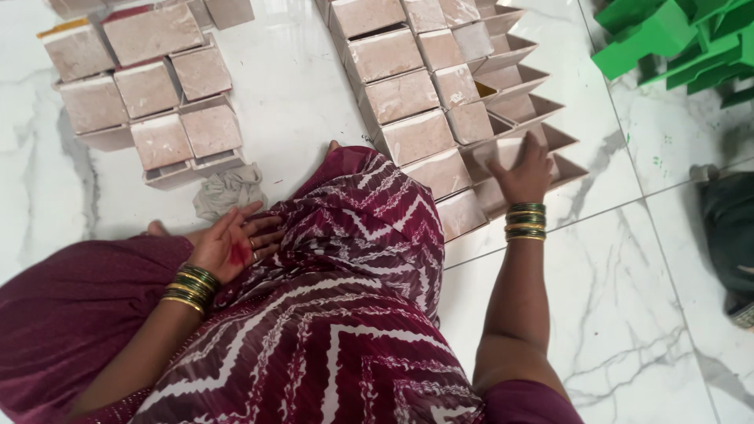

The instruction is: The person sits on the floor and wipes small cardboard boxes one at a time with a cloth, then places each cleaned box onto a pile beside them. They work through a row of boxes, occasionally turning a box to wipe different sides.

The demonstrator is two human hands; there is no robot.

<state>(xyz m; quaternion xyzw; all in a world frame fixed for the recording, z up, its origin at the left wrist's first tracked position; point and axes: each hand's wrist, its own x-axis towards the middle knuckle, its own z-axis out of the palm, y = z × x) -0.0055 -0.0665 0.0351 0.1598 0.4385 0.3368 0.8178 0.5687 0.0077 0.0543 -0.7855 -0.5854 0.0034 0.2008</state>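
Head view, looking down on a white marble floor (628, 298) with grey veins and thin joints between large tiles. Glossy surface, some light reflected near the top. Seated on this floor, a person in a dark red cloth with white zigzag pattern (345, 314).

Right hand (525, 171) stretched forward, fingers spread and open, resting on the open pinkish cardboard boxes (518, 86) that lie nested in a row, one inside the next. Blurred a little; gripping not visible, only touching. Green and gold bangles (525, 222) on this wrist.

Just left of the open ones, a row of closed pale boxes (400, 94), standing close together, running from the top edge down toward the knee.

Left hand (236, 245) open, palm up, resting on the lap, holding nothing; a red mark on the palm. Bangles also on this wrist. Near its fingers, a crumpled grey rag (228, 191) on the floor.

Farther left, a second group of closed boxes (149, 94), well apart from the first row.

In the top right corner, green folded pieces (675, 39). At the right edge, some dark cloth (730, 235), partly cut off.
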